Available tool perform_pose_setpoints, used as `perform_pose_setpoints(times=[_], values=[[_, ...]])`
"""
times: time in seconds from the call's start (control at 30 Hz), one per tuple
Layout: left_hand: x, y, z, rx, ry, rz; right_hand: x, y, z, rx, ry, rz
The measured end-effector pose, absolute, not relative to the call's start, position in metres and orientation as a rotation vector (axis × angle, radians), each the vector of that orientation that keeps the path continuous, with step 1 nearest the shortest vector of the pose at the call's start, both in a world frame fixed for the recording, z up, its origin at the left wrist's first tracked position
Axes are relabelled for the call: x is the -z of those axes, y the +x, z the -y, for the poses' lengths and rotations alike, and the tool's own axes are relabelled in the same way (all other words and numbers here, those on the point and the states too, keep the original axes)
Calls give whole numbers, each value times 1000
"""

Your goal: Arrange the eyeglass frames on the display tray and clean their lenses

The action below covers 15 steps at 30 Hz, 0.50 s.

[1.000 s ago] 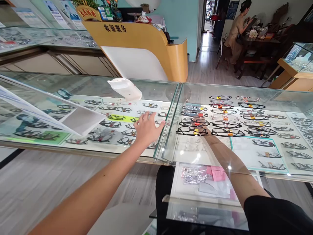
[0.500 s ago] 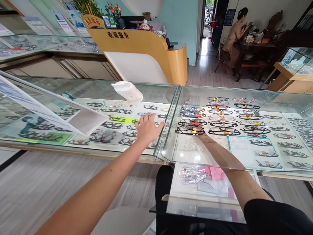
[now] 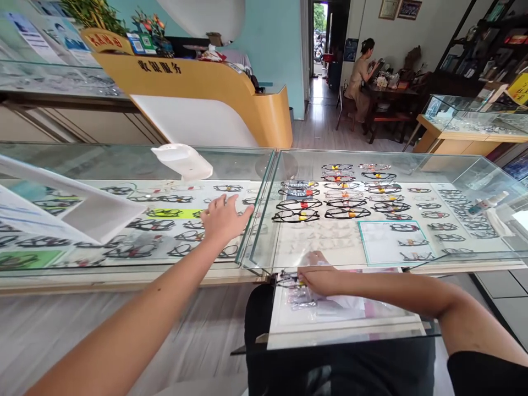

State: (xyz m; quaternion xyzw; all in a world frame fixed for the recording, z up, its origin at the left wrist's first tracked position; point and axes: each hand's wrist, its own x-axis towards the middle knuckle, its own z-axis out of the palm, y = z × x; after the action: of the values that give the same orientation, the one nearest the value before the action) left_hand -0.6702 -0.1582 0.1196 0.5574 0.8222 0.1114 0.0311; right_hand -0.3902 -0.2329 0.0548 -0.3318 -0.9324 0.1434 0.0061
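Note:
My left hand (image 3: 225,220) lies on the glass top of the left display case (image 3: 231,159) with its fingers spread and nothing in it. Over the pulled-out drawer (image 3: 346,330), near the front edge of the right case, my right hand (image 3: 317,279) holds a pair of dark-framed glasses (image 3: 291,280) with a yellow tag. Small plastic bags (image 3: 301,300) and pink and white papers lie in the drawer beneath it. Rows of eyeglasses (image 3: 346,213) with red and yellow tags are inside the right case, beyond my right hand.
A white plastic stand (image 3: 185,162) and a white sign holder (image 3: 99,214) stand on the left case. Behind is a yellow-and-white counter (image 3: 272,118). A person (image 3: 359,80) sits at a dark table at the back. A small bottle (image 3: 489,202) is on the right.
My right hand has come back from inside the right case to above the drawer, now with glasses in it. My left hand remains on the glass. The view has turned to the right.

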Motion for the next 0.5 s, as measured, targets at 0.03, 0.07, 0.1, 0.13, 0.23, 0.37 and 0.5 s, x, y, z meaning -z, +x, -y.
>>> perform_pose_setpoints(times=[0.03,0.07,0.1,0.13,0.23,0.37,0.5], values=[[-120,-670,158,-338,1716,-2527,-67,-381,244,-524,-974,2956],[-121,-670,158,-332,1713,-2521,-81,-372,254,-676,-892,2992],[-121,-670,158,-326,1706,-2515,-97,-363,263,-793,-844,3006],[-121,-670,158,-322,1699,-2509,-114,-355,270,-883,-771,3012],[-118,-672,158,-348,1699,-2499,-166,-344,271,-833,-593,2966],[-115,-676,157,-358,1703,-2505,-210,-359,204,-199,-783,2816],[-115,-677,156,-334,1721,-2491,-213,-385,98,58,-1051,2728]])
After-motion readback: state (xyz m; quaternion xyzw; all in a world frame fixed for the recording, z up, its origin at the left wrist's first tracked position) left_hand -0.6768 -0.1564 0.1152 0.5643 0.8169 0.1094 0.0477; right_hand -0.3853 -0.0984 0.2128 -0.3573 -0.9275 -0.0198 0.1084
